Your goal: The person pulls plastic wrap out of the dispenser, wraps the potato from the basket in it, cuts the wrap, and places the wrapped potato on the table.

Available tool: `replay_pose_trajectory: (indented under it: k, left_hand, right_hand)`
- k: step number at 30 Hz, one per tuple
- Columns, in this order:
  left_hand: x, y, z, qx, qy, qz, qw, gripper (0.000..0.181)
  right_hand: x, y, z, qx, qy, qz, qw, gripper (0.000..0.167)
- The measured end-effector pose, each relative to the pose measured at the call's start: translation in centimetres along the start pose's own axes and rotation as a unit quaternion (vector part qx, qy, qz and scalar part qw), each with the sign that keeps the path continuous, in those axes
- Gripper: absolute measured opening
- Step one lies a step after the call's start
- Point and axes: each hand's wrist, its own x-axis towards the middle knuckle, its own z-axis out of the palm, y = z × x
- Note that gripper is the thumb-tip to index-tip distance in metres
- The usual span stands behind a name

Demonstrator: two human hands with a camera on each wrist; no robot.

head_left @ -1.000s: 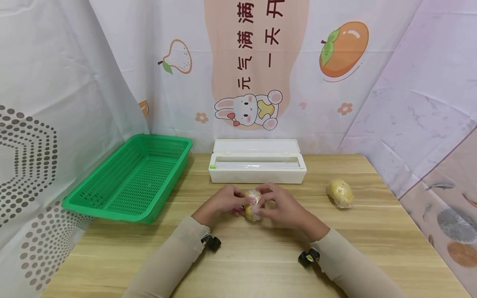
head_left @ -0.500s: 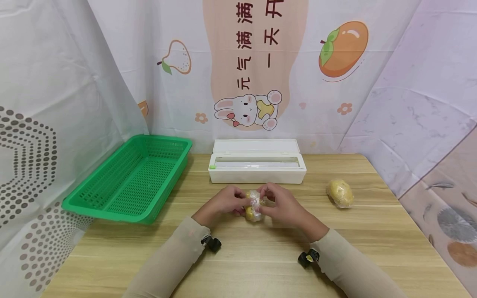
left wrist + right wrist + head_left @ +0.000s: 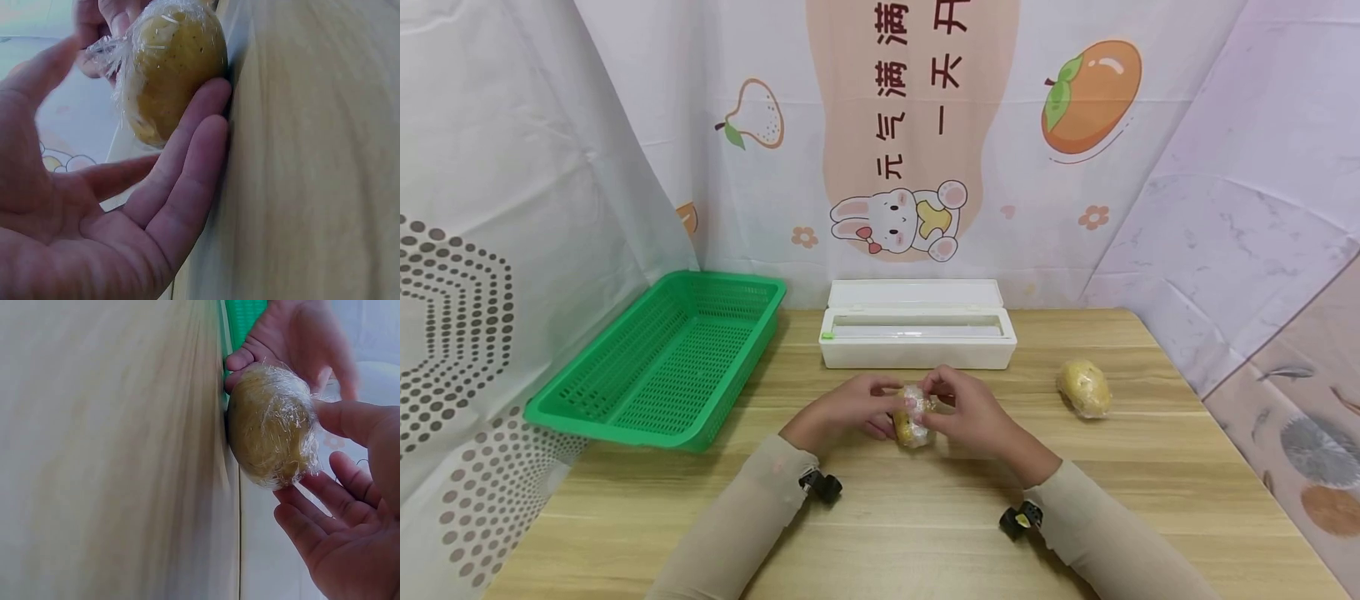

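Note:
A potato (image 3: 912, 427) wrapped in cling film is on the table between the two hands. The left hand (image 3: 859, 407) rests straight fingers against its side; in the left wrist view the thumb (image 3: 44, 72) stands apart from the film. Thumb and fingers of the right hand (image 3: 966, 414) hold the potato from the other side, at the crumpled film. Gathered film juts out toward the right hand's fingers in the left wrist view. A second wrapped potato (image 3: 1085, 388) lies off to the right, touched by neither hand.
Behind the hands stands a white cling film box (image 3: 917, 354), its lid up and a roll inside. A green perforated basket (image 3: 692, 375) is at the left. Printed cloth (image 3: 760, 200) hangs along the table's back and sides.
The left hand has loosened, its thumb and index lifting off the film. The right hand stays at the potato, its fingers shifting slightly on the film.

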Motion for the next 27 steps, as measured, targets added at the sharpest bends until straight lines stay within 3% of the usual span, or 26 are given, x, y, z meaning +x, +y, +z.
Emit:
replay_pose_trajectory:
  k: [3,7,13,22,24,27]
  left_hand:
    - [-0.1,0.1,0.2,0.030,0.003,0.016,0.9994,0.058]
    - [-0.1,0.1,0.5,0.060,0.017,0.031,0.9976,0.046]
    - [-0.1,0.1,0.6,0.067,0.032,0.033,0.9967,0.044]
    - [-0.2,0.5,0.9,0.110,0.049,0.043,0.9918,0.047]
    - [-0.3,0.6,1.0,0.138,0.060,0.053,0.9872,0.045]
    - [-0.4,0.9,1.2,0.206,0.097,0.082,0.9702,0.041]
  right_hand:
    - [0.0,-0.1,0.0,-0.001,0.002,-0.002,1.0000,0.036]
    - [0.0,-0.1,0.0,0.006,0.002,0.000,1.0000,0.038]
    - [0.2,0.0,-0.3,-0.007,0.008,0.014,0.9998,0.040]
    - [0.2,0.0,-0.6,-0.041,0.015,0.024,0.9987,0.014]
    - [0.2,-0.2,-0.6,-0.044,0.018,0.024,0.9986,0.011]
    - [0.1,-0.5,-0.6,-0.050,0.022,0.026,0.9982,0.009]
